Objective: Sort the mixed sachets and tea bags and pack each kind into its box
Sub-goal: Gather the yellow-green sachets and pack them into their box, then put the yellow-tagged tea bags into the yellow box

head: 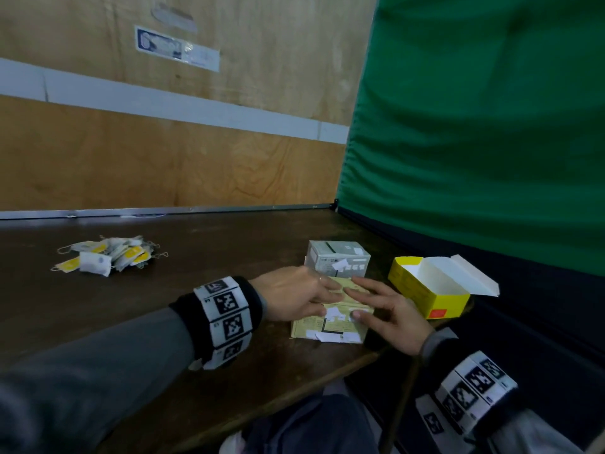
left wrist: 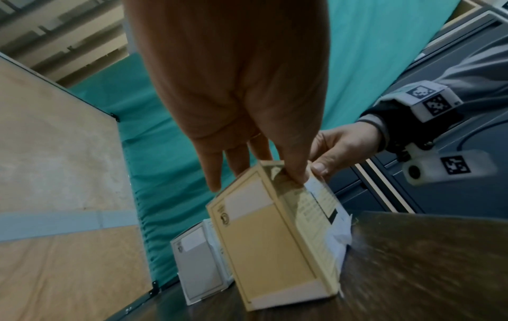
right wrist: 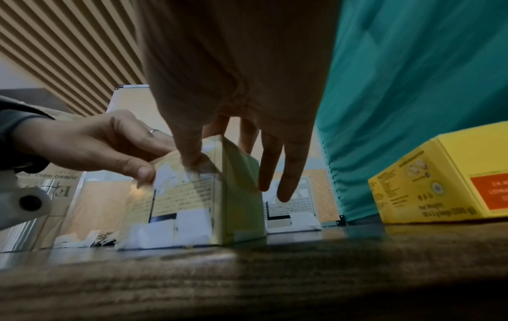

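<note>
A cream box [head: 330,326] stands near the table's front edge. My left hand [head: 322,298] grips its top, thumb [right wrist: 144,173] on the printed face and fingers over the top edge. My right hand [head: 357,303] rests on the same top with straight, spread fingers, its thumb [right wrist: 192,158] touching the upper corner. A closed grey box [head: 337,258] stands just behind. The open yellow box [head: 432,286] sits to the right, its lid flap back and the inside white. A mixed pile of tea bags and sachets [head: 108,253] lies far left.
The dark wooden table [head: 196,290] meets a plywood wall [head: 163,142] at the back and a green curtain [head: 474,126] on the right. The yellow box stands close to the table's right edge. My knee [head: 311,427] shows below the front edge.
</note>
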Available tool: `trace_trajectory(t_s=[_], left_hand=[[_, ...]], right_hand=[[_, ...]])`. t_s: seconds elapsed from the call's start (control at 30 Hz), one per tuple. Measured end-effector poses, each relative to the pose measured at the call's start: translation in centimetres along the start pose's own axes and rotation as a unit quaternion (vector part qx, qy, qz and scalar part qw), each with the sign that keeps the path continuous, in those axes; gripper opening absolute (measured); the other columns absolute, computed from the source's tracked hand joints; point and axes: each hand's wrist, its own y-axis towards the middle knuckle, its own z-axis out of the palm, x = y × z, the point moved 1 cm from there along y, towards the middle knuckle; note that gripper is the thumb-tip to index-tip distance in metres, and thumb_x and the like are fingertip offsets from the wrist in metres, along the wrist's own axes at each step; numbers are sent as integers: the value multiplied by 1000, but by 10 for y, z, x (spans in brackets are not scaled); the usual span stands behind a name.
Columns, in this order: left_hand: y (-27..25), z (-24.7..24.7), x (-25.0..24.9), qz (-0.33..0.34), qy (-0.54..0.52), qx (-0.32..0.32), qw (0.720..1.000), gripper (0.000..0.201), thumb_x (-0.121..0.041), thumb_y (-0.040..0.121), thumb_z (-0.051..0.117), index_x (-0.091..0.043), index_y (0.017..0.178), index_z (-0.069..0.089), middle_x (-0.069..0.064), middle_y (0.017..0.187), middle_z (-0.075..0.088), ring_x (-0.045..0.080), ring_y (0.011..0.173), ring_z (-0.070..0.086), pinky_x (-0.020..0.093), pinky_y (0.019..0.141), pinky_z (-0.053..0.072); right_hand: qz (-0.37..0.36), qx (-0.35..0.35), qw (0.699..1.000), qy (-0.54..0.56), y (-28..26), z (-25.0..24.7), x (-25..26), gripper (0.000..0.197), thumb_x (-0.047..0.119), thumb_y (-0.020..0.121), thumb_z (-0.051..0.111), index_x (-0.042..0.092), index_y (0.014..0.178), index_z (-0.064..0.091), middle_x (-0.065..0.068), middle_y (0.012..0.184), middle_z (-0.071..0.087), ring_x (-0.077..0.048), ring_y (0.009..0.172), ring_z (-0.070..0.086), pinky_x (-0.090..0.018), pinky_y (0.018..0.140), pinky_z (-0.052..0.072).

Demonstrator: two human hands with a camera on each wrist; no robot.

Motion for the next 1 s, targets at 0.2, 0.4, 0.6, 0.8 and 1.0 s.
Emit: trace_trajectory(t_s=[0.2, 0.4, 0.6, 0.8, 1.0], left_hand=[[4, -9, -4, -54, -24, -93, 994, 20, -42, 83, 67, -22, 85, 69, -11, 94, 63, 6, 87, 59, 35, 78, 54], [0, 5, -5, -102, 16, 86, 991, 71, -26, 93, 57, -21, 151, 17, 4, 159, 15, 22, 144, 19, 39, 114, 28], [16, 25, -32, -91, 157, 86, 980, 86, -11, 97, 45, -27, 147, -22, 17, 158, -10, 46, 142, 3, 60, 109, 25], [61, 27, -18, -125, 165, 120, 971, 94, -26, 95, 53, -34, 145, -26, 11, 159, -16, 47, 142, -6, 71, 106, 14], [103, 20, -3, -184, 110, 137, 967, 99, -14, 92, 58, -43, 145, -20, 0, 159, -16, 46, 143, -7, 72, 105, 12]], right_hand=[[22, -42, 999, 18, 6, -6, 11, 20, 15, 75, 77, 20, 94, 75, 10, 121, 59, -6, 115, 55, -6, 91, 41], [62, -61, 996, 18, 6, -6, 18, 22, 13, 74, 78, 20, 72, 57, 12, 114, 62, -6, 107, 59, -7, 83, 44], [87, -56, 993, -63, -1, -8, 5, 35, 22, 88, 62, 21, 121, 51, 5, 119, 54, -10, 107, 56, -10, 84, 41], [166, -73, 953, -242, -6, -30, -26, 48, 26, 93, 51, 20, 139, 39, -4, 147, 32, -23, 135, 33, -37, 107, 33], [330, 0, 888, -320, -2, -46, -52, 58, 27, 94, 45, 19, 145, 20, -5, 154, 20, -24, 143, 15, -53, 110, 25]])
